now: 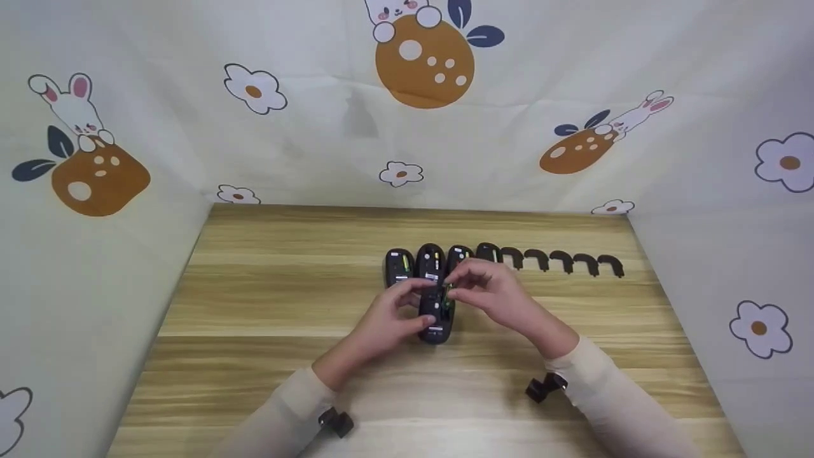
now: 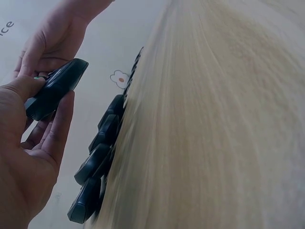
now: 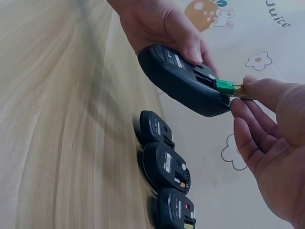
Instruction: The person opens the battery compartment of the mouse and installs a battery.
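Note:
A black computer mouse (image 1: 435, 331) is held up underside-out, its battery slot uncovered. My left hand (image 1: 381, 312) grips it by the sides, the thumb lying over the underside in the right wrist view. Between thumb and fingertips my right hand (image 3: 279, 138) pinches the gold end of a green and gold battery (image 3: 226, 88). The battery's green end overlaps the slot of the mouse. In the left wrist view, the mouse (image 2: 59, 90) is seen from its smooth side, above the level of the table, and the battery is mostly hidden behind it.
Behind the hands, several more black mice (image 1: 399, 262) lie underside-up in a row, with batteries showing in some slots. Several curved black covers (image 1: 561, 261) continue that row to the right on the wooden table (image 1: 267, 280). A patterned cloth wall (image 1: 318, 146) borders the table's back and sides.

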`<state>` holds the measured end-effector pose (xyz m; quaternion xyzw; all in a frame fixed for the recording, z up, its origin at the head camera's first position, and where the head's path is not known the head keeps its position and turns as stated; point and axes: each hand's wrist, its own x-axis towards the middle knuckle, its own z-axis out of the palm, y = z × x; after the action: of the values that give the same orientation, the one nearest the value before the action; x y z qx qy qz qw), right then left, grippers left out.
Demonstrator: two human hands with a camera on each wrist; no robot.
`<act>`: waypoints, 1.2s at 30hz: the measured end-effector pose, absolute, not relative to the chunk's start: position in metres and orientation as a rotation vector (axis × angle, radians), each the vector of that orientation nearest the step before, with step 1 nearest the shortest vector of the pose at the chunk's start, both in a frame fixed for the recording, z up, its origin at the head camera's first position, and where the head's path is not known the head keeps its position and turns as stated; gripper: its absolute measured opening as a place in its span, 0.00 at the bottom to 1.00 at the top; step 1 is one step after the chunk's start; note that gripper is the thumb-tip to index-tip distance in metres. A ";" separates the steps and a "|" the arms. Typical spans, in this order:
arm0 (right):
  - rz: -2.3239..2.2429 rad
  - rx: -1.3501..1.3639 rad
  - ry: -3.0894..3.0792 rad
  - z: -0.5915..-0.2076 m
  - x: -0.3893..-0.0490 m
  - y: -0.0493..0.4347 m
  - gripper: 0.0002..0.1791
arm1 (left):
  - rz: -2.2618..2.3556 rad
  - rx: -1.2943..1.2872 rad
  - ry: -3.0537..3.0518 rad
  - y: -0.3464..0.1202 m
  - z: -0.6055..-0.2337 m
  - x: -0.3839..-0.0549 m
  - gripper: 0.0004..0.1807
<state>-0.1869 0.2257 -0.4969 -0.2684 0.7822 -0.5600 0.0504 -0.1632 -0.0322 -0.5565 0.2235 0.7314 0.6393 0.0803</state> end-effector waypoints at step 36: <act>-1.823 -0.553 2.240 -0.517 -0.172 0.214 0.17 | 2.004 0.638 2.135 -0.030 -0.557 -0.159 0.32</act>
<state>-0.1720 0.2139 -0.5168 -0.1871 0.7579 -0.6168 0.1007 -0.1590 -0.0300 -0.5565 0.2124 0.7106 0.6669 0.0724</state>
